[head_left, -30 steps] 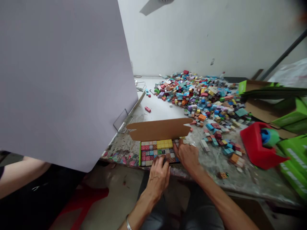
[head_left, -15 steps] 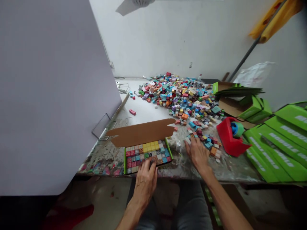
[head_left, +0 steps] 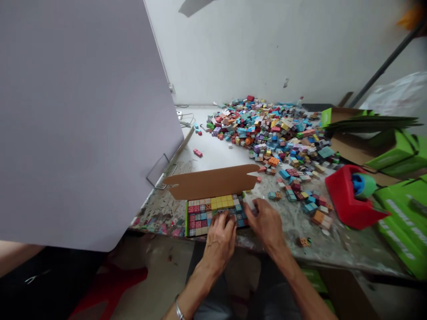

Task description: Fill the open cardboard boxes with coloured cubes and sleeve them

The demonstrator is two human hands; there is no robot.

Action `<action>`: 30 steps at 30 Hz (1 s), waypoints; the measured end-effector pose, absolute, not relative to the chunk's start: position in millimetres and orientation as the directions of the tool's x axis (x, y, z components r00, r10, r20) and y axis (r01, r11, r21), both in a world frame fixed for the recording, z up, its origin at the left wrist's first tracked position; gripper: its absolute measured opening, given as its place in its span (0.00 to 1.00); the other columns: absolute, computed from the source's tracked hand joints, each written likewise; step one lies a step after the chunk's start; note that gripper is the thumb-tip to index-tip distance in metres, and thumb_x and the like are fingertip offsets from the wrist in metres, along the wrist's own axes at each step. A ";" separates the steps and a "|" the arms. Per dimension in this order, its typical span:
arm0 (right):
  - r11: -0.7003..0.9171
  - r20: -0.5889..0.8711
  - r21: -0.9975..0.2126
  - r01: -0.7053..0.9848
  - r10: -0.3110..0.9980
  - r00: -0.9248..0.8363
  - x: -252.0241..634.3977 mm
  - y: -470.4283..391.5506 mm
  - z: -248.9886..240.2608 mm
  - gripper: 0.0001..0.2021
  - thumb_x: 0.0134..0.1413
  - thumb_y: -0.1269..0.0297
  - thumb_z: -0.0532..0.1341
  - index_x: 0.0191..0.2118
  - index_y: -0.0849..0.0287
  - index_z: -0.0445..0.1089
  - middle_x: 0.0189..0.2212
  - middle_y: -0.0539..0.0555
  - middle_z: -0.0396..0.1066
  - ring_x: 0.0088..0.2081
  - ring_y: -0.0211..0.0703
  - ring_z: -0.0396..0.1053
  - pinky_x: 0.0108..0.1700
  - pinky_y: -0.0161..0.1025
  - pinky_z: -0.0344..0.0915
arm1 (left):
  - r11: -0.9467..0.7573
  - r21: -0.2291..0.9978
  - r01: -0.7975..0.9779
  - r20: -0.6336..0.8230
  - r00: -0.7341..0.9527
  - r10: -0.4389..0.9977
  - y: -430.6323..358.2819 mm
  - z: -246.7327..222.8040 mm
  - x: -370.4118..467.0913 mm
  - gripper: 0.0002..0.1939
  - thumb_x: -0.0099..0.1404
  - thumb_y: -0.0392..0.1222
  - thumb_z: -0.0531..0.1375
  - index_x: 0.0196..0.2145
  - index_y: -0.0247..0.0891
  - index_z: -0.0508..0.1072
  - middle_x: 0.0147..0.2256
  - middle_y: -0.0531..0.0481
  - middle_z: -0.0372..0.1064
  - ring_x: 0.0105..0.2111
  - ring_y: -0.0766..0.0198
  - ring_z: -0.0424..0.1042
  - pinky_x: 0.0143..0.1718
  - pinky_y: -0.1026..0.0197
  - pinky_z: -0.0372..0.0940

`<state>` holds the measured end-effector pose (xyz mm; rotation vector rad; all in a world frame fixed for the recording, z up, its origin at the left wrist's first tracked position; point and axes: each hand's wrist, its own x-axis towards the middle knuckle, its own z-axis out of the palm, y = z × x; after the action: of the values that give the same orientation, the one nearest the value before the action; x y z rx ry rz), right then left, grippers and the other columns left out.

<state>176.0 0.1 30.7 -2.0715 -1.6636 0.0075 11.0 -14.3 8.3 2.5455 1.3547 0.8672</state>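
Low on the table is a shallow green-edged cardboard box [head_left: 187, 220], its brown lid flap [head_left: 213, 182] folded up behind it. Rows of small patterned blocks [head_left: 200, 218] in red, blue, yellow and grey fill the part I can see. My left hand [head_left: 220, 235] rests with bent, slightly spread fingers on the blocks near the front; it hides some of them. At the box's right edge, my right hand [head_left: 267, 222] pinches a whitish block [head_left: 249, 202], partly covered by the fingers.
A big heap of mixed blocks [head_left: 267, 126] spreads over the back, with loose blocks [head_left: 290, 186] nearer. To the right are a red tape dispenser [head_left: 347, 200] and green cartons [head_left: 400, 222]. A large pale panel [head_left: 83, 124] stands at left. A patterned orange block [head_left: 304, 242] lies near the front edge.
My right hand has moved left from the loose blocks to the box's right edge, with a whitish block in its fingers. My left hand stays on the boxed blocks. The view has shifted right.
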 end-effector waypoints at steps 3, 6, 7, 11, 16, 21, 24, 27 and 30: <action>-0.204 0.250 -0.305 0.930 0.925 0.285 153.8 10.1 24.2 0.13 0.62 0.56 0.53 0.39 0.61 0.66 0.35 0.58 0.72 0.30 0.43 0.70 0.28 0.36 0.54 | -0.588 0.380 0.714 0.413 0.438 0.799 -13.8 10.1 11.1 0.13 0.67 0.33 0.50 0.49 0.35 0.65 0.49 0.39 0.65 0.49 0.53 0.66 0.49 0.46 0.68; -0.222 0.252 -0.288 0.931 0.921 0.298 150.5 14.6 21.8 0.17 0.62 0.53 0.52 0.46 0.62 0.64 0.39 0.60 0.71 0.32 0.45 0.71 0.27 0.37 0.56 | -0.581 0.389 0.715 0.419 0.424 0.803 -13.3 9.6 9.5 0.14 0.67 0.33 0.50 0.49 0.36 0.65 0.49 0.39 0.65 0.49 0.53 0.66 0.49 0.46 0.68; -0.200 0.269 -0.306 0.931 0.920 0.286 151.6 13.5 21.9 0.18 0.62 0.53 0.52 0.49 0.63 0.62 0.41 0.61 0.70 0.33 0.46 0.71 0.28 0.37 0.57 | -0.578 0.392 0.716 0.422 0.418 0.804 -13.1 8.7 9.0 0.14 0.67 0.33 0.49 0.49 0.37 0.65 0.49 0.40 0.65 0.49 0.53 0.66 0.49 0.45 0.68; -0.029 0.325 -0.361 0.932 0.933 0.155 155.7 2.7 21.4 0.16 0.63 0.58 0.50 0.51 0.61 0.62 0.43 0.61 0.68 0.39 0.48 0.70 0.32 0.38 0.61 | -0.574 0.414 0.706 0.419 0.413 0.809 -12.5 4.8 9.2 0.14 0.67 0.33 0.49 0.49 0.38 0.65 0.49 0.40 0.65 0.49 0.53 0.67 0.49 0.46 0.68; -0.014 0.327 -0.360 0.933 0.935 0.140 155.8 -0.2 17.4 0.15 0.65 0.63 0.47 0.47 0.59 0.68 0.40 0.59 0.70 0.39 0.46 0.70 0.37 0.38 0.62 | -0.584 0.415 0.697 0.373 0.456 0.808 -12.4 3.7 13.3 0.14 0.67 0.32 0.50 0.49 0.36 0.65 0.50 0.39 0.64 0.50 0.53 0.66 0.51 0.46 0.67; -0.037 0.312 -0.466 0.884 0.928 0.203 155.3 6.8 16.9 0.14 0.64 0.63 0.50 0.47 0.59 0.70 0.40 0.57 0.73 0.40 0.45 0.70 0.41 0.37 0.62 | -0.573 0.435 0.694 0.385 0.432 0.816 -10.8 1.6 16.5 0.15 0.67 0.33 0.50 0.51 0.37 0.65 0.51 0.39 0.64 0.50 0.53 0.67 0.51 0.45 0.67; -0.084 0.305 -0.447 0.890 0.922 0.240 153.6 7.9 17.0 0.14 0.63 0.64 0.49 0.46 0.59 0.70 0.39 0.57 0.73 0.42 0.46 0.69 0.43 0.38 0.61 | -0.556 0.432 0.710 0.367 0.425 0.827 -9.0 -0.2 18.1 0.17 0.66 0.33 0.50 0.52 0.38 0.64 0.52 0.39 0.64 0.51 0.53 0.66 0.51 0.45 0.66; -0.116 0.315 -0.411 0.904 0.913 0.260 153.3 7.6 17.8 0.14 0.63 0.63 0.50 0.45 0.58 0.71 0.38 0.58 0.73 0.43 0.47 0.68 0.42 0.38 0.60 | -0.550 0.431 0.716 0.349 0.430 0.833 -8.1 -1.6 19.3 0.17 0.66 0.33 0.51 0.52 0.37 0.64 0.51 0.41 0.65 0.50 0.53 0.67 0.51 0.46 0.66; -0.121 0.313 -0.445 0.887 0.907 0.281 154.6 10.4 20.7 0.14 0.62 0.60 0.51 0.42 0.58 0.72 0.37 0.57 0.72 0.41 0.46 0.68 0.40 0.38 0.59 | -0.545 0.434 0.717 0.333 0.435 0.837 -8.4 -1.5 21.4 0.17 0.66 0.33 0.51 0.52 0.35 0.63 0.52 0.40 0.65 0.51 0.53 0.66 0.52 0.46 0.66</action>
<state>154.6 10.4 20.7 -2.0036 -1.6049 0.0477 21.4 -8.4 -1.5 2.4600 1.3576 0.7660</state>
